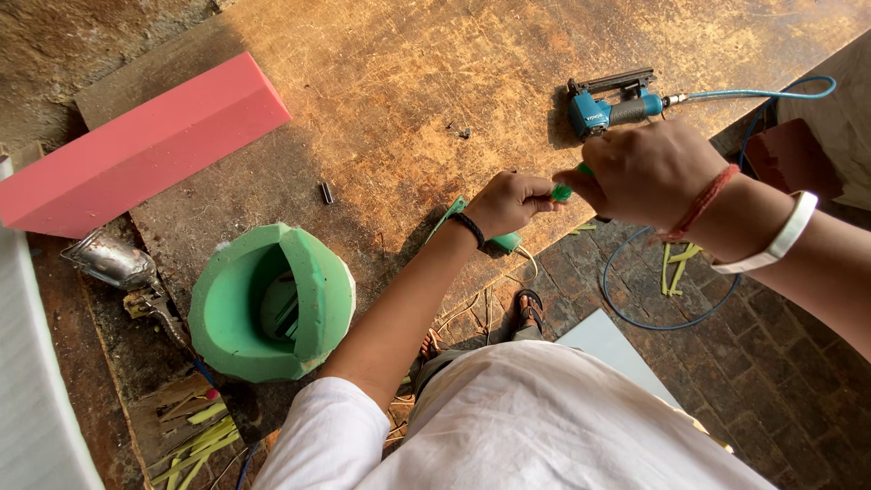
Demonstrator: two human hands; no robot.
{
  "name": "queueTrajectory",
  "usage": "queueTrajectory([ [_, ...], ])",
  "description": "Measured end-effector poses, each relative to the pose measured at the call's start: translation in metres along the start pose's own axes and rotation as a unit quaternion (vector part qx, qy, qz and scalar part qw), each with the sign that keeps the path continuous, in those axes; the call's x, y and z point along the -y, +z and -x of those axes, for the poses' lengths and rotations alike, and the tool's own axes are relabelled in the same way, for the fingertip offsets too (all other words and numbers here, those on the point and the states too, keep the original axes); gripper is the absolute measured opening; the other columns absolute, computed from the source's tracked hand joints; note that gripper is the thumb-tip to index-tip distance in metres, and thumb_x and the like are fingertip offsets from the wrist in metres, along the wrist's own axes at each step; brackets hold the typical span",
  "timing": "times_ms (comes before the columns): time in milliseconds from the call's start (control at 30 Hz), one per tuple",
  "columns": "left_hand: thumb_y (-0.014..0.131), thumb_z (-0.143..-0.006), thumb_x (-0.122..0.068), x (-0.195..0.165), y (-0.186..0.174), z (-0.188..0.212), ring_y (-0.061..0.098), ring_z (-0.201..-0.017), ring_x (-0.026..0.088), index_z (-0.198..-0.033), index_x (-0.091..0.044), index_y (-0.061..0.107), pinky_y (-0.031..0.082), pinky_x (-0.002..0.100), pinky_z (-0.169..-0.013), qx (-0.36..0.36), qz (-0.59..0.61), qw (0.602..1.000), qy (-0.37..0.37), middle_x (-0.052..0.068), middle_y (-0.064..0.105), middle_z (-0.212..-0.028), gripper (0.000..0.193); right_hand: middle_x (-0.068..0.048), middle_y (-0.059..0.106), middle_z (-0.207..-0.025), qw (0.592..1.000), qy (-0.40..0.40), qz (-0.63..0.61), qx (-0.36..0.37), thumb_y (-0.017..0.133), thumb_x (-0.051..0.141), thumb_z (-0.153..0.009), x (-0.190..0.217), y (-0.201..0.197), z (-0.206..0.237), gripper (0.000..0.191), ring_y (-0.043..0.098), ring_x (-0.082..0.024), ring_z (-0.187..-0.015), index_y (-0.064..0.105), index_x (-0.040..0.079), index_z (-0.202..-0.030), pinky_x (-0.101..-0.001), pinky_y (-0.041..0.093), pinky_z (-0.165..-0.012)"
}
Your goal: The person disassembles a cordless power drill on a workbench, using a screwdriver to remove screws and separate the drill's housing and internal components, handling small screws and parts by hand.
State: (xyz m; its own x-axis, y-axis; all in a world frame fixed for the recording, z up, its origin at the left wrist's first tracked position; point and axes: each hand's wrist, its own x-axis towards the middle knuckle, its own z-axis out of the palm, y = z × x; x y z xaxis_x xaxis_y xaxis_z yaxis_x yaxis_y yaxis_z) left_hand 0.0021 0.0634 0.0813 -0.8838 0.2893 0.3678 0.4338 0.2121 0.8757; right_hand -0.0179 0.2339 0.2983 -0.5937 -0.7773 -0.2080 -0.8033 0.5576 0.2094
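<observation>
Green piece (562,192), small and rounded, pinched between both hands just right of the frame's centre, over the near edge of the worn wooden board (408,82). Left hand (513,201) curled closed, thumb and forefinger pressed onto the piece's left side; black band at that wrist. Right hand (646,171) closed over the piece from the right, fingertips pinching it too; red thread and white bangle at that wrist. Exact shape of the piece mostly hidden by the fingers, so hard to tell more than colour and small size. A longer green tool or strip (472,227) showing under the left hand, lying on the board edge; cannot tell whether joined to the piece.

Judging by its size: very light, probably stiff plastic or firm foam, easy to drop, best taken by the fingertips on opposite sides as now, not squeezed hard.

Blue air stapler (610,102) lying on the board in the upper right, just beyond the right hand, blue hose (753,93) running off to the right edge. Pink foam block (145,145) in the upper left, well apart. Green foam ring (272,304), thick-walled and soft-looking, standing at lower left. Metal spray gun (118,268) beside it at the left edge. Small dark metal bit (326,192) on the board between block and hands. Yellow-green scraps (676,268) on the brick floor at lower right.
</observation>
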Motion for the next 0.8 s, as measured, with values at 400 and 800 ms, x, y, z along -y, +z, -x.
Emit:
queueTrajectory([
  [400,0.074,-0.090,-0.004,0.000,-0.004,-0.001,0.079,-0.088,0.015,-0.101,-0.006,0.077,0.066,0.030,-0.077,0.028,0.019,0.998,-0.045,0.006,0.080,-0.094,0.013,-0.006,0.067,-0.071,0.973,-0.102,-0.115,-0.171,0.048,0.046,-0.105,-0.010,0.015,0.005,0.042,0.063,-0.023,-0.053,0.068,0.009,-0.101,-0.0355,0.050,-0.045],
  [800,0.076,-0.084,0.001,0.009,-0.006,-0.008,0.079,-0.084,0.015,-0.101,-0.007,0.076,0.064,0.031,-0.073,0.010,-0.039,0.997,-0.067,0.007,0.079,-0.090,0.019,-0.008,0.073,-0.093,0.985,-0.089,-0.067,-0.135,0.062,0.051,-0.083,-0.017,0.013,0.002,0.056,0.070,-0.026,-0.067,0.068,0.011,-0.121,-0.0376,0.055,-0.048],
])
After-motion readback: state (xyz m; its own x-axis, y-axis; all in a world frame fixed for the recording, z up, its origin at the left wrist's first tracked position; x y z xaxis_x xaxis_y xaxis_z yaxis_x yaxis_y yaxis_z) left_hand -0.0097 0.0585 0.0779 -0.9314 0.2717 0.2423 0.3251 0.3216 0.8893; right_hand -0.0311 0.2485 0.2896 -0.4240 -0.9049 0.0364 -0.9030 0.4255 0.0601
